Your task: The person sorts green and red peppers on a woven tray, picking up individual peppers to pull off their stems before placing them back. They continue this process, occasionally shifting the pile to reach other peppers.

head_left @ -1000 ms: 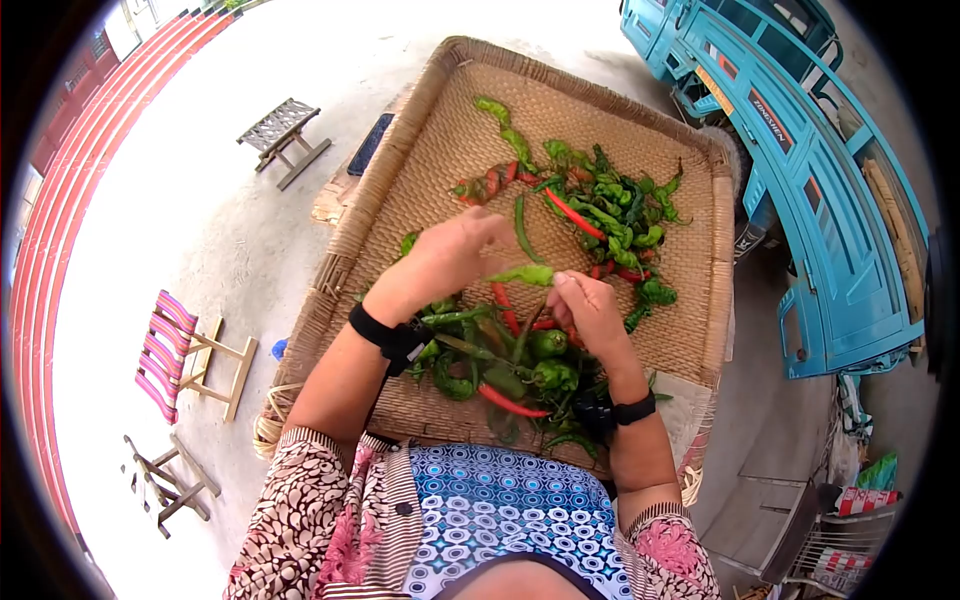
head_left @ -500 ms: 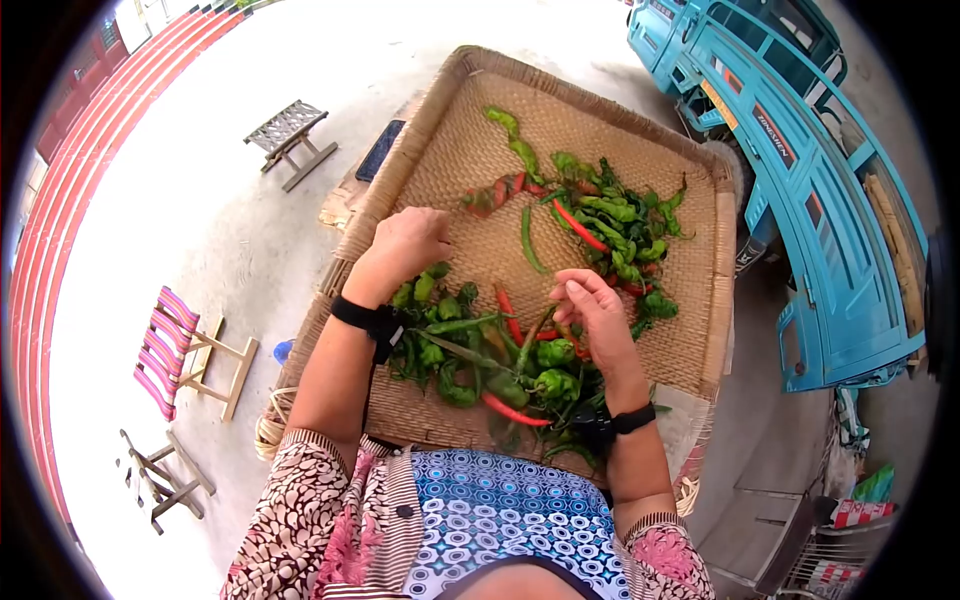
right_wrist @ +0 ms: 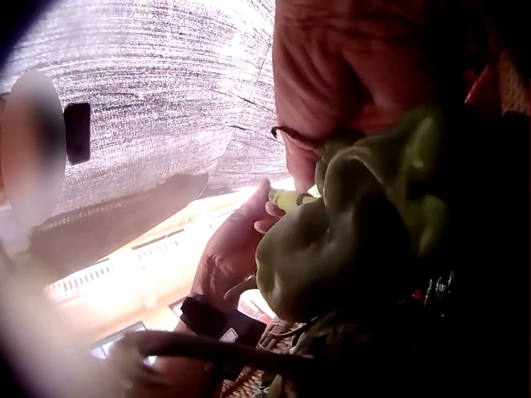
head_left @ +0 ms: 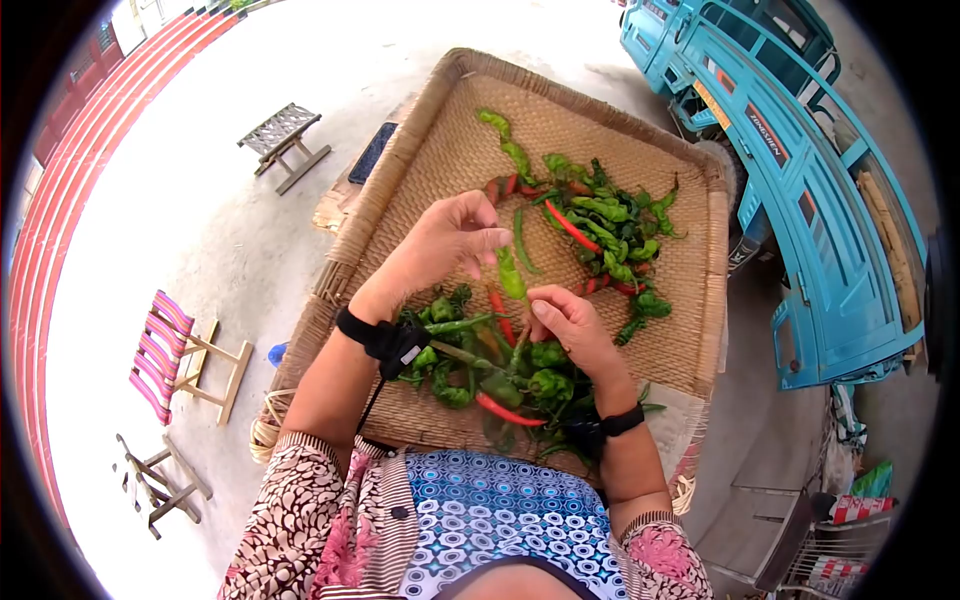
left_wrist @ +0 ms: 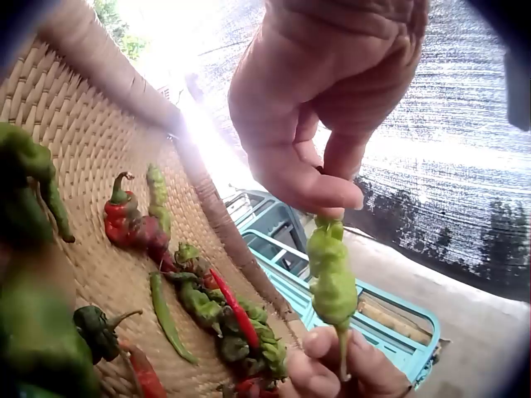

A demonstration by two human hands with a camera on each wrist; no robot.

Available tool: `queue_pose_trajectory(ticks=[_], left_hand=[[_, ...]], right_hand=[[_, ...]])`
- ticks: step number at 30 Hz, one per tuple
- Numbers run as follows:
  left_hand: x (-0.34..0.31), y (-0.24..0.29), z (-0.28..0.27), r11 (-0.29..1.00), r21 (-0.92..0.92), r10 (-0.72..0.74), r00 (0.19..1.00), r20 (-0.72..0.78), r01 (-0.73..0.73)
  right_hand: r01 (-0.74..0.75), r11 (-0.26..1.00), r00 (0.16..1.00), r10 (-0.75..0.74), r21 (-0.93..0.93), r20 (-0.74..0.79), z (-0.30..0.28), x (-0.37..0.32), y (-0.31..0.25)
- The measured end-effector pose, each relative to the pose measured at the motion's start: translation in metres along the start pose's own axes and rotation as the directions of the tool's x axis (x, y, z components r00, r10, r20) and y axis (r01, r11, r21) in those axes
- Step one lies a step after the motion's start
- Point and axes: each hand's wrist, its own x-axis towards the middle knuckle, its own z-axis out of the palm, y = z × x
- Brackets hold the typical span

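Observation:
Between the two hands is a light green pepper (head_left: 511, 273), held above a woven tray (head_left: 440, 130). The left hand (head_left: 447, 240) pinches its upper end; in the left wrist view the left hand (left_wrist: 323, 108) has thumb and finger closed on the tip of the pepper (left_wrist: 333, 278). The right hand (head_left: 575, 325) pinches the stem end, and its fingertips show low in the left wrist view. In the right wrist view a large green pepper (right_wrist: 332, 224) hides part of the right hand (right_wrist: 332, 75).
Green and red peppers (head_left: 610, 215) lie in a heap at the tray's right, with a nearer pile (head_left: 550, 385) below the hands. A blue vehicle (head_left: 800, 190) stands at the right. Folding stools (head_left: 280, 135) stand on the ground at the left.
The left hand has moved from the tray's left side back toward the right hand and now grips a light green pepper. That pepper has come up between both hands.

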Motion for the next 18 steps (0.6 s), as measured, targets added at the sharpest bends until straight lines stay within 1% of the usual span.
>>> queue_pose_trajectory(ticks=[2,5,8,11,14,16,17,18], left_hand=[[-0.001,-0.004,0.007,0.999,-0.024,-0.037,0.999,-0.001,0.037],[0.004,-0.017,0.009,0.999,-0.032,0.015,0.998,-0.055,-0.017],[0.008,-0.024,0.008,0.997,-0.071,-0.029,0.997,-0.077,0.024],[0.01,-0.032,0.004,0.984,-0.177,-0.032,0.994,-0.104,0.013],[0.013,-0.029,0.005,0.938,-0.336,-0.014,0.956,-0.292,-0.089],[0.013,-0.029,0.0,0.993,-0.062,0.069,0.91,-0.409,-0.103],[0.012,-0.029,-0.006,0.992,0.079,0.124,0.882,-0.454,-0.099],[0.014,-0.039,-0.017,0.957,0.284,0.192,0.876,-0.443,-0.067]], right_hand=[[-0.019,1.0,0.996,0.018,0.004,0.088,-0.012,0.001,0.014],[-0.005,1.0,0.997,0.007,-0.026,0.076,-0.003,-0.003,0.005],[-0.023,0.999,0.997,0.026,-0.047,0.066,-0.003,-0.003,0.005],[-0.008,0.998,0.999,0.01,0.056,-0.044,-0.008,0.0,0.012],[0.053,0.979,0.977,-0.01,0.199,-0.212,0.001,-0.002,-0.001],[0.045,0.984,0.985,-0.015,0.171,-0.171,-0.005,-0.001,0.007],[0.044,0.987,0.988,-0.02,0.156,-0.151,-0.008,0.0,0.009],[0.021,0.989,0.993,-0.004,0.146,-0.119,-0.009,0.0,0.01]])
